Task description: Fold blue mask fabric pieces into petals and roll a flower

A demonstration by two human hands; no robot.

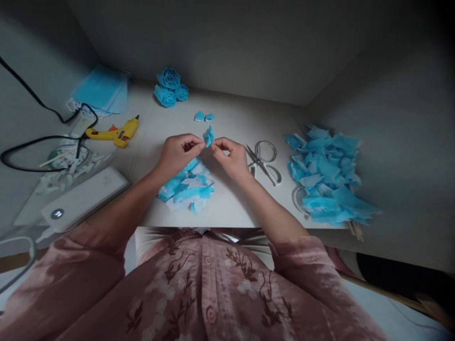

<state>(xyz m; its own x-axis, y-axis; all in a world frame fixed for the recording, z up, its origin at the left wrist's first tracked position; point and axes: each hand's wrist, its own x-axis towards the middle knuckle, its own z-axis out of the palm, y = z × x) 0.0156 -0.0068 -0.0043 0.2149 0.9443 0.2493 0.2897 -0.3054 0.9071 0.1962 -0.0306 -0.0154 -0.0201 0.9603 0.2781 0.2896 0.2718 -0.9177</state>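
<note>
Pinching small blue piece (209, 136) in fingertips of left hand (177, 151) and right hand (232, 158), left of scissors (261, 163). Cannot make out its folds. Partly covering blue scraps (192, 192), lower left of scissors, with left hand; partly blocking scissors with right.

grey walls (227, 47) | pale table (231, 203) — walled on 3 sides | pale floor (382, 305) | dim light — darkest upper right

The hands (232, 158) pinch a small blue piece (209, 135), with 2 blue cutouts (199, 116) and 3 blue flowers (168, 78) beyond.
</note>
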